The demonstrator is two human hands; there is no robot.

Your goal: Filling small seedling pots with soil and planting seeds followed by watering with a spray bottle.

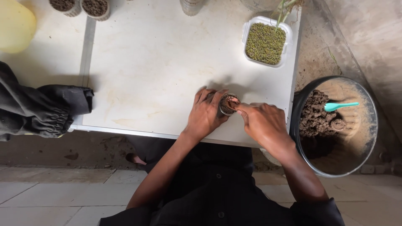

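Head camera, looking down (close), white table (pixel 159 62)

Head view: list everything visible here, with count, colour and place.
small cup: 1, clear, filled with brown soil, near the table's front edge, between both hands
table: 1, white, stained, centre
tub of seeds: 1, white tub with green seeds, back right of the table
plant stems: a few, green, above the tub at the top edge
soil cups: 2, clear with dark soil, top left
bowl: 1, dark rim, holds soil and sand, right of the table on the ground
scoop: 1, turquoise, lying in the bowl
yellow container: 1, top left corner
black sleeve: 1, another person's, left edge
left hand: wrapped around the cup
right hand: fingertips pressing into the cup's soil
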